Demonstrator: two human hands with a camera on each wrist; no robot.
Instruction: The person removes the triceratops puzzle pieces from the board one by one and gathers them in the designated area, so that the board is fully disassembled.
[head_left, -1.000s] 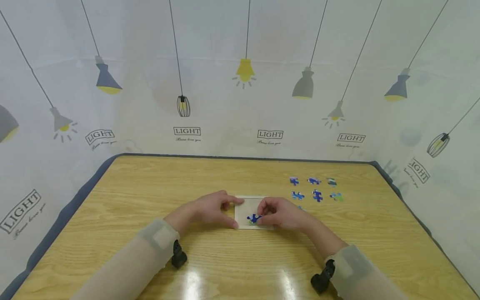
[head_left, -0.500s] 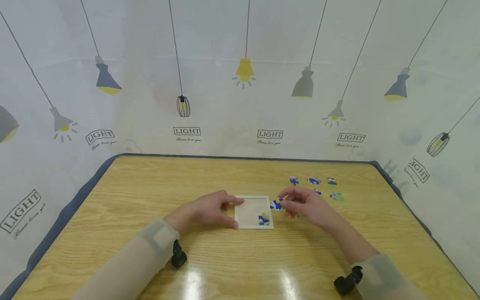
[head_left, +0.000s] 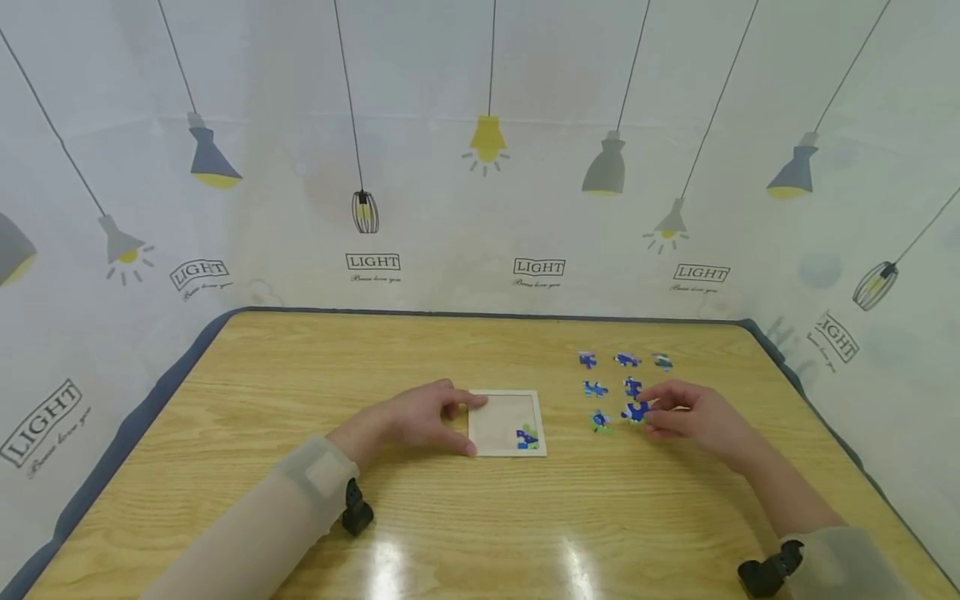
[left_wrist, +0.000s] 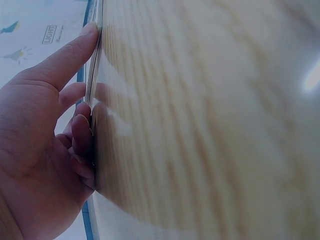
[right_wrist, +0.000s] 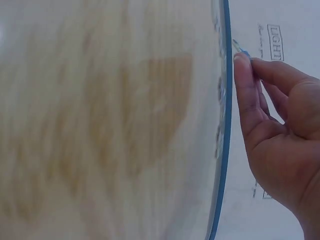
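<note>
A shallow square puzzle tray [head_left: 501,421] with a pale rim lies mid-table. Two joined-looking blue and green puzzle pieces [head_left: 527,437] sit in its lower right corner. My left hand [head_left: 423,417] rests at the tray's left side, index fingertip on the far corner and thumb on the near one. To the right, my right hand [head_left: 693,417] pinches a blue and white puzzle piece [head_left: 635,412] between thumb and fingertips. In the right wrist view only the edge of that puzzle piece [right_wrist: 241,48] shows above the thumb, off the table.
Several loose puzzle pieces [head_left: 595,389] lie in rows at the right on the wooden table [head_left: 337,358]. One blue and green piece [head_left: 601,421] lies left of the right hand. A curtain [head_left: 435,217] printed with lamps surrounds the table.
My right hand has moved from above the tray out to the right, beside the loose pieces, carrying the pinched puzzle piece. The left hand has stayed at the tray.
</note>
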